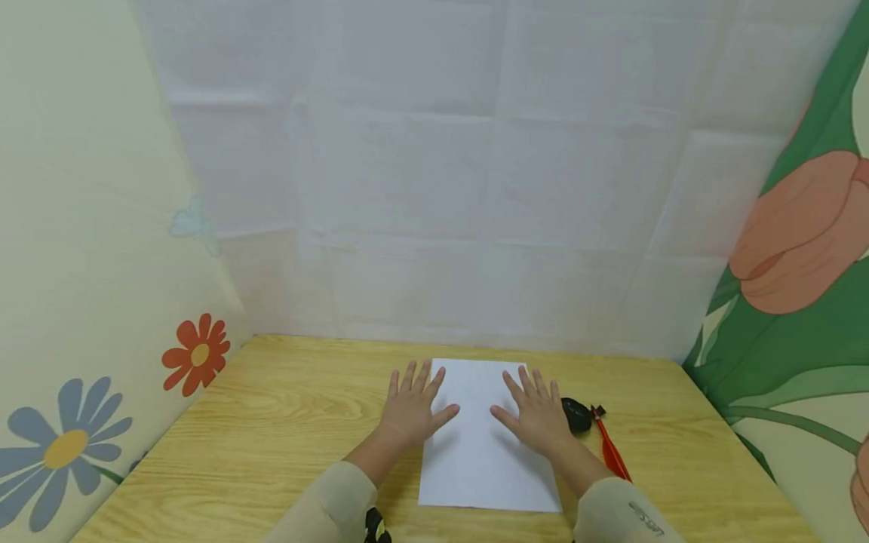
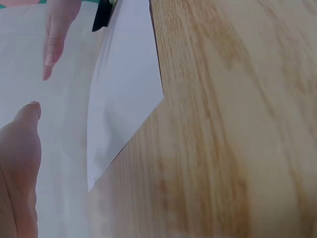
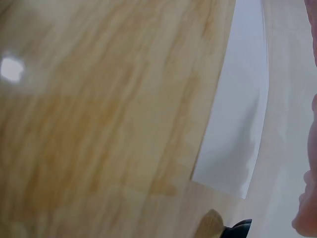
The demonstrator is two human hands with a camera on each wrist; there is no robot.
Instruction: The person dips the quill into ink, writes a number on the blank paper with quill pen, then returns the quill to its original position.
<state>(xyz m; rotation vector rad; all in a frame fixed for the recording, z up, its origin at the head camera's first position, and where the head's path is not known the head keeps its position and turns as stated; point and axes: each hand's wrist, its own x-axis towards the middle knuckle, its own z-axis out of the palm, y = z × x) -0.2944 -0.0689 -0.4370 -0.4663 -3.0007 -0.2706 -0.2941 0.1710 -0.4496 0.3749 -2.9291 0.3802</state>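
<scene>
A blank white sheet of paper lies flat on the wooden table, its long sides running away from me. Over its left edge my left hand is held with fingers straight and spread, thumb toward the middle. My right hand mirrors it over the right edge, also spread and holding nothing. Both cast shadows on the sheet. In the left wrist view, both the left hand and the right hand appear raised above the paper. Only part of the right hand shows in the right wrist view.
Just right of my right hand sits a rounded black object, beside a slim red item with a dark end, partly behind my forearm. A dark patterned thing shows near my left sleeve. Fabric-covered walls surround the table.
</scene>
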